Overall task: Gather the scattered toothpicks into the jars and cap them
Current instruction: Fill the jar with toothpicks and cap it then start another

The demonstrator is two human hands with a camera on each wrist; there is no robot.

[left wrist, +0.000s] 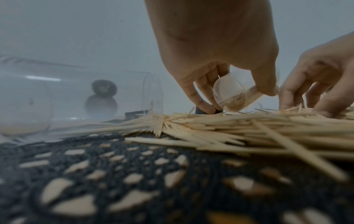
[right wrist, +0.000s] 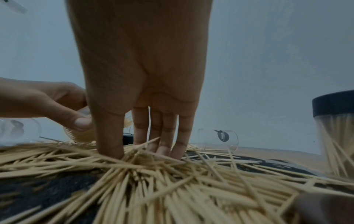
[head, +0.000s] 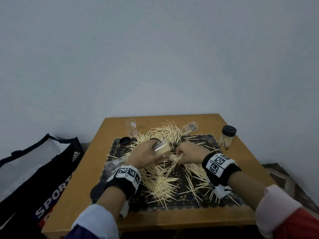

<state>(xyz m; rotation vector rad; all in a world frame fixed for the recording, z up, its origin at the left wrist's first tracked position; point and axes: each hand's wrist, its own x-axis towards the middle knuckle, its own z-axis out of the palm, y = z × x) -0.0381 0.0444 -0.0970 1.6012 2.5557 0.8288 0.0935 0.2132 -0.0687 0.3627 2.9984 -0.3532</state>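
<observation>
Toothpicks lie near on the table. Left hand clamps 1 tilted jar; right hand, fingers curled, should pinch small bunches, points lined up.

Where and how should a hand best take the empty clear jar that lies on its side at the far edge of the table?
The empty clear jar lies on its side, alone, beyond the toothpicks. I would grip its smooth round body near the middle, coming from above, with fingers on either side across its axis so it does not roll, then turn it upright.
</observation>
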